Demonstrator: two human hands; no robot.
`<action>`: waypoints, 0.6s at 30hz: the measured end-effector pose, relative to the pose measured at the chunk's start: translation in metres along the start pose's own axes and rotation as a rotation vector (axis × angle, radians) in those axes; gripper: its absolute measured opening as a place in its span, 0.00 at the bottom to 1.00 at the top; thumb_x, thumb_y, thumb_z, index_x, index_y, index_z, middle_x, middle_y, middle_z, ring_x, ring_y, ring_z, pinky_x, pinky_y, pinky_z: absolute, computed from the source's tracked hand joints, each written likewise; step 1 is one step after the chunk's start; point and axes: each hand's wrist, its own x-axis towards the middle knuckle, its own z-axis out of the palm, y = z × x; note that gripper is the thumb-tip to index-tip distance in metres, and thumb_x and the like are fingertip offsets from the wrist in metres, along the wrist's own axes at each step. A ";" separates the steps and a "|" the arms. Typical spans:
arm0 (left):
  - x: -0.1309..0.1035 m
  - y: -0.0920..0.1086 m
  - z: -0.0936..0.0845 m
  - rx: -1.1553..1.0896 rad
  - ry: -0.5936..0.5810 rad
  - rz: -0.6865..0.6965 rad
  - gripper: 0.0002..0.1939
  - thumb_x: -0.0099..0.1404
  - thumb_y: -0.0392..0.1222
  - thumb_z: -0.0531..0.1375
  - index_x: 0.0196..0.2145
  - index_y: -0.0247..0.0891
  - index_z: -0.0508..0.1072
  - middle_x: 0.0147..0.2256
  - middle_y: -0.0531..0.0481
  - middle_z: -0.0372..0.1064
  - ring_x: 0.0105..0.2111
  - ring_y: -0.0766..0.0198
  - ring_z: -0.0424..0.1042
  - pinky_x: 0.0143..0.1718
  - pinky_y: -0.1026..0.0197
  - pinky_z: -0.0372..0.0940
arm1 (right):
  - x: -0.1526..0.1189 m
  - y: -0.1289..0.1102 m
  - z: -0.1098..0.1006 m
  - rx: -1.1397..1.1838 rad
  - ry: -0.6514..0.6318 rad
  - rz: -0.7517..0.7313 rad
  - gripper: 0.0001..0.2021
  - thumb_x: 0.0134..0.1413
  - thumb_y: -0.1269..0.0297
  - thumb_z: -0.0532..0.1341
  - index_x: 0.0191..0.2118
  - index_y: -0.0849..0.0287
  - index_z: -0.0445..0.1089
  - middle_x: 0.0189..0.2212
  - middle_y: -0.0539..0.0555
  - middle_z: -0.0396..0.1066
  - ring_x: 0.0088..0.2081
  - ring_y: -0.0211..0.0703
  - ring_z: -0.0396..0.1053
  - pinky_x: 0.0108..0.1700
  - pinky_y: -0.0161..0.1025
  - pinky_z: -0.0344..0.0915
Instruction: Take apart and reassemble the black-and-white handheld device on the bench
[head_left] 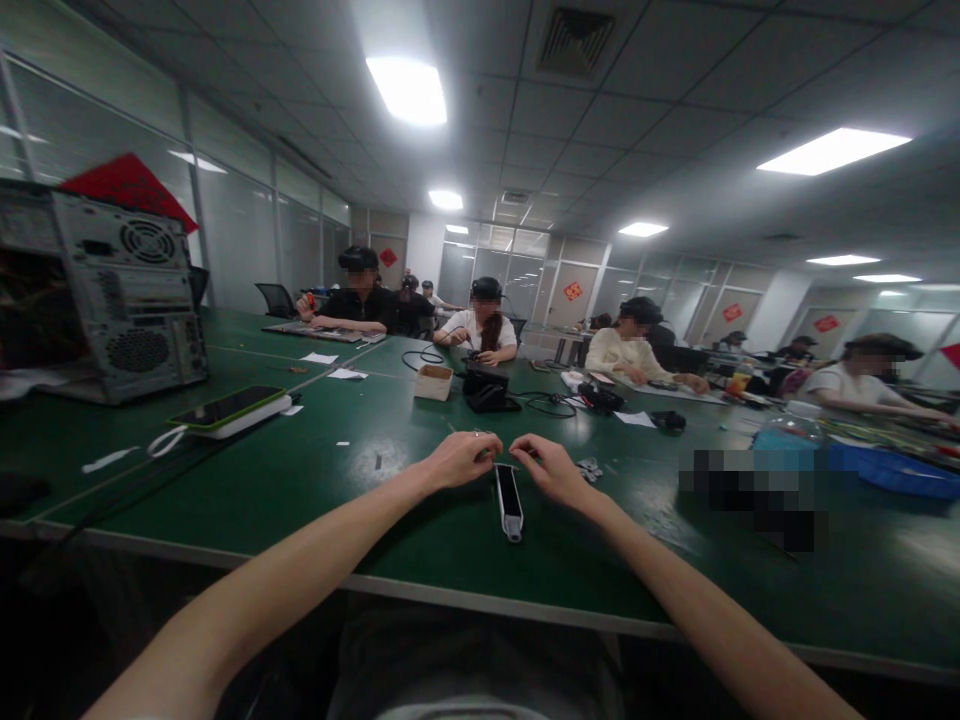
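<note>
A narrow device (pixel 509 500) with a dark top and a pale rim lies on the green table (pixel 300 500), its rounded end towards me. My left hand (pixel 466 458) is just beyond its far end on the left, fingers curled together. Opposite it, my right hand (pixel 551 468) has its thumb and forefinger pinched together near the device's far right corner. Whatever either hand holds is too small to make out. Small silvery pieces (pixel 590 469) lie to the right of my right hand.
An open computer case (pixel 124 300) and a phone on a white block (pixel 229 410) stand left. Ahead are a small cardboard box (pixel 433 383) and a black device (pixel 487 388) with cables. A blue tray (pixel 907 474) lies right. Several people sit around the tables.
</note>
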 end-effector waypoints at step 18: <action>0.000 0.004 0.004 -0.114 0.104 0.071 0.09 0.66 0.40 0.55 0.42 0.39 0.71 0.39 0.51 0.70 0.38 0.67 0.69 0.39 0.67 0.62 | -0.002 0.006 0.007 0.025 -0.014 0.010 0.09 0.58 0.61 0.55 0.36 0.59 0.69 0.32 0.52 0.69 0.34 0.40 0.65 0.38 0.37 0.61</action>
